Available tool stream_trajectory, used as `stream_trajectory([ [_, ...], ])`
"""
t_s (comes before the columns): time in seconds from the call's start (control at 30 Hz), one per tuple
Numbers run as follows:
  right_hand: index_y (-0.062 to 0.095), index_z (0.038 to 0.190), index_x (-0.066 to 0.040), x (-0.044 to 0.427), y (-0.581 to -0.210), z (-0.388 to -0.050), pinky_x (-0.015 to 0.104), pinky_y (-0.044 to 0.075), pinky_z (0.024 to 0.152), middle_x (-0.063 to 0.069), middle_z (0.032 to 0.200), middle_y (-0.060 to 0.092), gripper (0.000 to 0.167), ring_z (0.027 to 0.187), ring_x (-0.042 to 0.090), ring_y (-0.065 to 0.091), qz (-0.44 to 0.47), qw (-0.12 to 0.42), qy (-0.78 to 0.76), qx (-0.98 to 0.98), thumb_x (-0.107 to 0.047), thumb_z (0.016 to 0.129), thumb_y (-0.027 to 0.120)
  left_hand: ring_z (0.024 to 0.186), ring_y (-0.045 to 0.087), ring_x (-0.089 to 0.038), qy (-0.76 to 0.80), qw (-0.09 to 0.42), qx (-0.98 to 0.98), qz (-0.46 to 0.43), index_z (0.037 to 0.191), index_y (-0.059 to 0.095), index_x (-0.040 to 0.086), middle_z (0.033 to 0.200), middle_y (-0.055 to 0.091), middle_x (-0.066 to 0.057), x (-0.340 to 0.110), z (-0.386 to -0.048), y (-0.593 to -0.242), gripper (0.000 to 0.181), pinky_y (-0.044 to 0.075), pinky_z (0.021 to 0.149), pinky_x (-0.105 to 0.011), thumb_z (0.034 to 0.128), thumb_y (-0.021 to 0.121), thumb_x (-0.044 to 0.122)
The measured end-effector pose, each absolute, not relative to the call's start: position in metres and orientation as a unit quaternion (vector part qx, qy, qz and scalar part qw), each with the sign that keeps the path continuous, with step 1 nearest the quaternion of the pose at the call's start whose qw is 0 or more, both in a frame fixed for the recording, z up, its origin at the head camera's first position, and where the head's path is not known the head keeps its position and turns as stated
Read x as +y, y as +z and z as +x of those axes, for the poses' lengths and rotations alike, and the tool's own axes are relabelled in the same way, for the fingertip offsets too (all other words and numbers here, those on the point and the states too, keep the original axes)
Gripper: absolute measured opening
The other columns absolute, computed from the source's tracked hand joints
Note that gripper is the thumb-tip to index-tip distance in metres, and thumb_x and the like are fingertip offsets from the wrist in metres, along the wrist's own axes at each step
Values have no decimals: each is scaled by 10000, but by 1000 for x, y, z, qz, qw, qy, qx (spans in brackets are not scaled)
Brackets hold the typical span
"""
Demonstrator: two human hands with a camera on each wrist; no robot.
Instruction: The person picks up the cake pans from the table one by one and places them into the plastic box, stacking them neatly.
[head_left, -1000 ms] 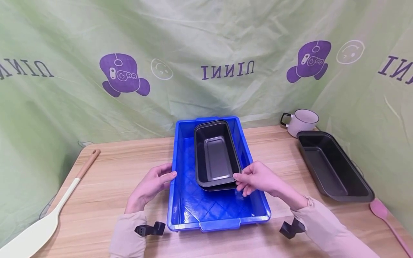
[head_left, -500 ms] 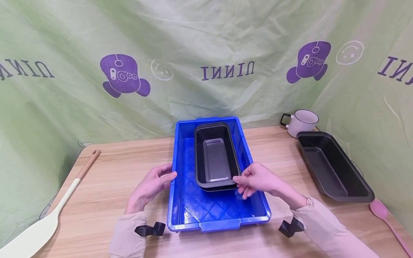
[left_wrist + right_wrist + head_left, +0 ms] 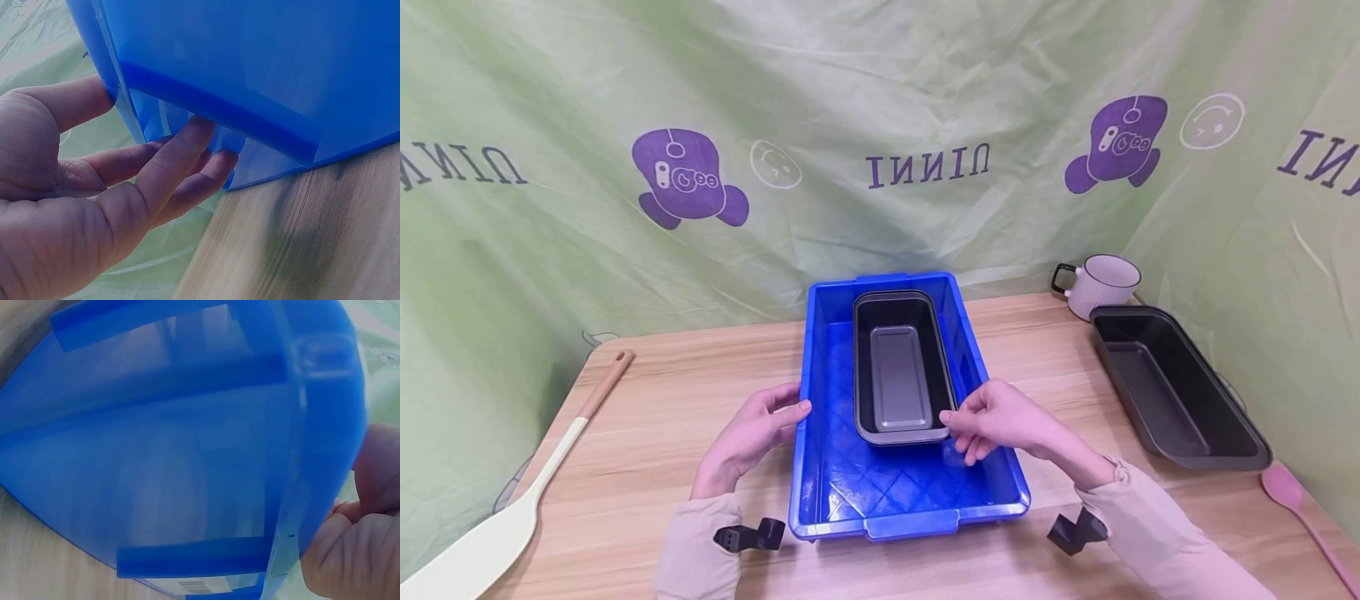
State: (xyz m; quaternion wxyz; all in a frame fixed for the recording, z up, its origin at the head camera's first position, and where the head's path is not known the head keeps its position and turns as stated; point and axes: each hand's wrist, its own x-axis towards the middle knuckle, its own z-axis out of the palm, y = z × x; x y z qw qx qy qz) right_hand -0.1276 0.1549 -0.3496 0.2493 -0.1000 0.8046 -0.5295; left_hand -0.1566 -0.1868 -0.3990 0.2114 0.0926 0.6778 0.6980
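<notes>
In the head view a black loaf pan (image 3: 900,379) sits in the blue plastic bin (image 3: 880,492), nested in another dark pan whose rim barely shows. My right hand (image 3: 1000,421) pinches the pan's near right corner between thumb and fingers. My left hand (image 3: 760,429) grips the bin's left rim, thumb on top. In the left wrist view the fingers of my left hand (image 3: 125,181) touch the bin's outer wall (image 3: 250,62) below the rim. The right wrist view shows mostly the bin's outside (image 3: 187,456), with part of my right hand (image 3: 359,544) behind its rim; the pan is hidden there.
On the right, another black loaf pan (image 3: 1157,400) leans in front of a white mug (image 3: 1103,283) with a black handle. A pink spoon (image 3: 1285,492) lies near the right edge. A large cream spatula (image 3: 512,525) with a wooden handle lies at the left. Green cloth hangs behind the table.
The upper loaf pan has straightened and settled lower and slightly nearer, its near rim closing onto the pan beneath. My right hand has sunk slightly with it; my left hand stays put.
</notes>
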Motion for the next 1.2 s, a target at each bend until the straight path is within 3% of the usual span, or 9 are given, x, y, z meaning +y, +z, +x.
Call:
stream_trajectory([
  [0.3,581,1028,185,166,-348,-124,345,600,687,112,796,684,346,682,156,680,-117,289,-634,708,-155,961,580,1125,580,-294,700,212,675,95,1406,289,-165,1374,378,-363,-187,-157,-400,557,521,930,-377,960,535,62],
  [0.5,609,1077,48,186,-338,-120,356,586,777,84,883,667,243,815,197,684,-157,289,-661,675,-163,995,521,1149,565,-315,700,209,676,93,1408,288,-164,1389,370,-361,-187,-156,-402,556,504,956,-395,962,533,59],
  [0.73,623,1110,-48,231,-332,-111,345,579,798,77,966,683,206,883,237,686,-178,224,-647,707,-97,1020,445,1157,559,-326,702,210,674,92,1412,284,-161,1400,358,-358,-188,-156,-404,556,492,969,-415,965,529,61],
  [1.0,639,1137,-130,295,-342,-99,317,582,775,57,1024,693,309,891,217,687,-180,160,-629,739,17,1008,400,1153,561,-330,703,211,673,94,1412,286,-159,1399,362,-357,-187,-157,-404,551,501,957,-409,967,527,59],
  [1.2,658,1109,-217,349,-352,-87,282,584,734,-3,1002,704,344,870,179,689,-111,112,-588,793,-1,1012,408,1133,576,-318,702,211,673,102,1413,290,-155,1389,374,-357,-186,-157,-403,559,507,949,-415,965,535,74],
])
